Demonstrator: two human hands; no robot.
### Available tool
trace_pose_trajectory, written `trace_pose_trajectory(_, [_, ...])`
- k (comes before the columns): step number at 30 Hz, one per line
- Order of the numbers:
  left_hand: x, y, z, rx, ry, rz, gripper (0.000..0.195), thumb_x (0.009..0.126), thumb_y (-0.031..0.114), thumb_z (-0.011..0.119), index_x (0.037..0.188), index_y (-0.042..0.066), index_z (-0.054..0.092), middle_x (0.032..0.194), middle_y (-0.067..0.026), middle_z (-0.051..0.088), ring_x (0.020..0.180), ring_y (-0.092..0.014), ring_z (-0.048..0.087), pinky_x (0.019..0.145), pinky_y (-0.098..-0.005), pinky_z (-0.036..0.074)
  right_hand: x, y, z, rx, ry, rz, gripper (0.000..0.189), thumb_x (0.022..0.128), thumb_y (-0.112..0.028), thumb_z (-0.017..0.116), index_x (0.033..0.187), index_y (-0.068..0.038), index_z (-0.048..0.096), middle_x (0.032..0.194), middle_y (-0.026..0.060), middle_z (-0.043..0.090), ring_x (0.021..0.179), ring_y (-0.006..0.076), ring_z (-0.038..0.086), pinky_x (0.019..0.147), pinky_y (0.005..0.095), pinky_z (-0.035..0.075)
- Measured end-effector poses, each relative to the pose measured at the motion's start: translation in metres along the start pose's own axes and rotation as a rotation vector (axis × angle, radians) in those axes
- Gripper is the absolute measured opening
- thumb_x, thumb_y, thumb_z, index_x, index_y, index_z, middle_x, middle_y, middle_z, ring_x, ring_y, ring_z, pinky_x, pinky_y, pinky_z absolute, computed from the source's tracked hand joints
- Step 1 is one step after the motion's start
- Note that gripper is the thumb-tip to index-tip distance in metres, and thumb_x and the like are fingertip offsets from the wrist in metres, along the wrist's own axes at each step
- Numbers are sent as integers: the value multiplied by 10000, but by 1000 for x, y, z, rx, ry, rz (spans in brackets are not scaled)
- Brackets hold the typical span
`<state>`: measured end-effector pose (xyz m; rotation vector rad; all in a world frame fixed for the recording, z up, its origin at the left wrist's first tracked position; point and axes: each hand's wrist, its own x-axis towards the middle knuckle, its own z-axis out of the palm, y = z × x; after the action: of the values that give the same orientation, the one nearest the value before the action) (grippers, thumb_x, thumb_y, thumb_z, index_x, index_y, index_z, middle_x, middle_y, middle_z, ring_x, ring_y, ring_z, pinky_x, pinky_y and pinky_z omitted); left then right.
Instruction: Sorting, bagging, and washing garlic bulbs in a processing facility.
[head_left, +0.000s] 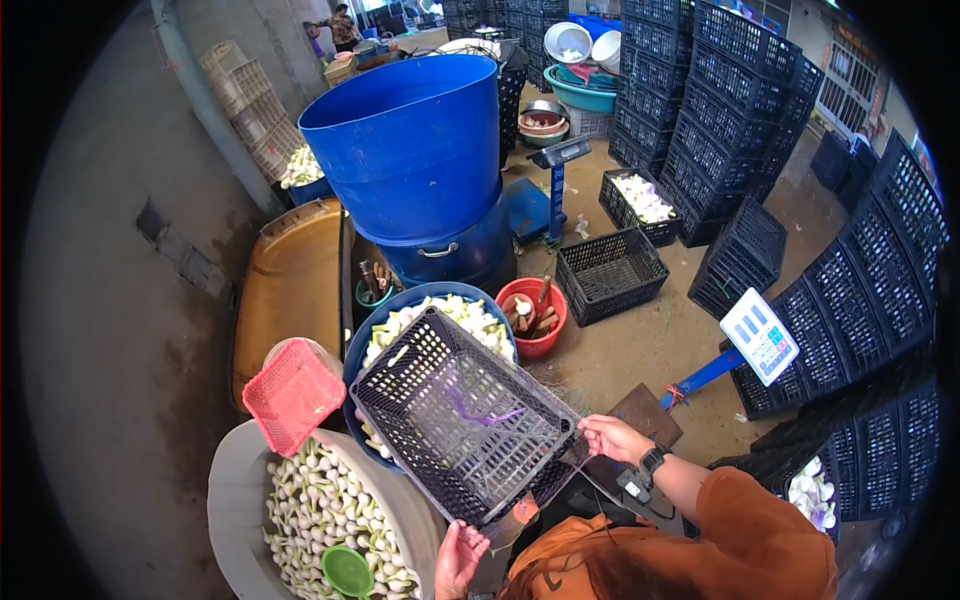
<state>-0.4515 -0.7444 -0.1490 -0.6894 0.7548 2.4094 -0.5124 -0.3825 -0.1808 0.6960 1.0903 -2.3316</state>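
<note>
A black plastic crate (480, 420), tilted, rests over a blue tub (356, 420) of garlic bulbs (480, 330). Fine dark mesh netting (559, 469) is stretched around the crate's near end, and a purple strip (487, 416) lies inside. At the near right corner, my right hand (611, 437) pinches the netting; its wrist wears a dark watch. My left hand (463, 553) has its fingers curled on the netting at the near left corner. Whether either hand also grips the crate rim is hard to tell.
Left stands a pale vat (240, 480) of garlic with a green bowl (347, 571); a red basket (294, 396) sits at its rim. A red bucket (551, 341) holds wooden-handled tools. Ahead rise large blue barrels (420, 172). Scales (761, 337) and stacked crates (847, 285) stand right.
</note>
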Motion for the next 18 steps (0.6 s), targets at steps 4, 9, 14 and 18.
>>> trace_pose_trajectory(4, [-11, -2, 4, 93, 126, -46, 152, 899, 249, 481, 862, 113, 536, 724, -27, 569, 671, -162, 576, 639, -324, 489, 10, 6, -6, -56, 87, -58, 124, 890, -187, 492, 883, -68, 526, 620, -23, 469, 536, 105, 488, 526, 266, 438])
trace_pose_trajectory(9, [-7, -22, -23, 20, 104, 13, 149, 897, 251, 488, 856, 115, 533, 713, -14, 562, 663, -151, 550, 596, -291, 437, 26, 7, -18, -120, 185, -44, 104, 882, -166, 500, 875, -64, 521, 613, -8, 501, 527, 128, 530, 536, 289, 481])
trace_pose_trajectory(14, [-4, -33, -58, -48, 119, 67, 161, 903, 251, 477, 829, 114, 520, 686, -5, 543, 662, -151, 527, 591, -274, 401, 41, 20, -27, -220, 321, 23, 121, 868, -180, 517, 872, -59, 524, 641, 18, 524, 529, 139, 551, 500, 292, 501])
trace_pose_trajectory(18, [7, -42, -88, -101, 175, 77, 141, 896, 237, 490, 840, 114, 530, 694, -5, 556, 668, -159, 552, 605, -266, 432, 59, 22, -27, -521, 328, -6, 127, 837, -185, 540, 891, -71, 547, 664, 10, 519, 518, 111, 530, 459, 258, 501])
